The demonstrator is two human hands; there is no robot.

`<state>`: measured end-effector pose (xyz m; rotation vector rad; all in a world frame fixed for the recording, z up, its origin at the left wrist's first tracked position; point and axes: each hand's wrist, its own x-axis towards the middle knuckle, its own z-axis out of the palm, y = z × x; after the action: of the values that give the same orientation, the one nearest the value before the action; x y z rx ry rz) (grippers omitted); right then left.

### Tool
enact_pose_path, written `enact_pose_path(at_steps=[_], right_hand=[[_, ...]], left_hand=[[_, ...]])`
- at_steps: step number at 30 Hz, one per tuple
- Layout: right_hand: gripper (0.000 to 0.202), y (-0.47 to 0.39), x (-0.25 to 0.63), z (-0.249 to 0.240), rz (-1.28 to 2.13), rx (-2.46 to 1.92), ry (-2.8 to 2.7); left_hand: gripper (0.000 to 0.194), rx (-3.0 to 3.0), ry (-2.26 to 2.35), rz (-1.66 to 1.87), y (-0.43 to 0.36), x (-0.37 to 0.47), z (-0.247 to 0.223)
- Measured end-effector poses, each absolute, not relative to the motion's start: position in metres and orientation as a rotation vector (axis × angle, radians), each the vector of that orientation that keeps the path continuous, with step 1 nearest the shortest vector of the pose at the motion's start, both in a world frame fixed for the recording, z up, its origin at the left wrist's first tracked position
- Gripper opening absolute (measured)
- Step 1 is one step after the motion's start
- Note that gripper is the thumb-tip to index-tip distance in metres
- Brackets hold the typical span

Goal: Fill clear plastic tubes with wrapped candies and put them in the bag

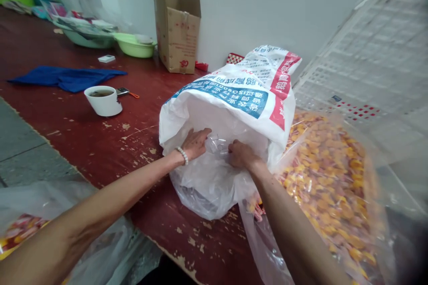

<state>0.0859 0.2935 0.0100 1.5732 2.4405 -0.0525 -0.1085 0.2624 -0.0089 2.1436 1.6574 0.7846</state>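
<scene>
Sack: the white printed sack (234, 84) lies on the red table (140, 129), its mouth toward the person; it could slump shut over both wrists if its upper side loses support.
Liner: clear plastic (209, 193) spills from the sack's mouth onto the table; a hard pull would probably stretch or tear film this thin.
Left hand: the left hand (195, 144) is inside the mouth, fingers extended over the film; whether they pinch it, I cannot tell.
Right hand: the right hand (242, 155) is opposite, well inside the mouth, fingers curled at the film; their hold is hidden, and a weak one could let the plastic slip.
Bracelet: the pale beads (182, 155) on the left wrist could snag the film.
Candy bag: the clear bag of yellow and pink pieces (334, 178) is just beside the sack, under the right forearm; an elbow dropping could press or drag it and spill pieces.
Cup: the white cup (103, 106) of dark liquid stands left, apart from the sack; a sideways sweep could tip it.
</scene>
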Motion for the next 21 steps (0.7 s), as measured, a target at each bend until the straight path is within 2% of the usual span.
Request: enact_pose_path(at_steps=[8, 13, 18, 21], right_hand=[[0.035, 0.266, 0.085, 0.013, 0.05, 1.591, 2.489], [0.037, 0.259, 0.084, 0.008, 0.045, 1.631, 2.507], [0.03, 0.259, 0.083, 0.003, -0.12, 1.675, 2.474], [0.03, 0.261, 0.086, 0.001, -0.252, 1.748, 2.491]], left_hand=[[0.016, 1.61, 1.486, 1.108, 0.198, -0.116, -0.007], [0.025, 1.68, 1.496, 1.186, 0.174, -0.119, -0.006], [0.035, 2.041, 2.03, 0.801, 0.15, -0.131, -0.029], [0.038, 2.273, 2.075, 0.583, 0.131, -0.142, -0.041]])
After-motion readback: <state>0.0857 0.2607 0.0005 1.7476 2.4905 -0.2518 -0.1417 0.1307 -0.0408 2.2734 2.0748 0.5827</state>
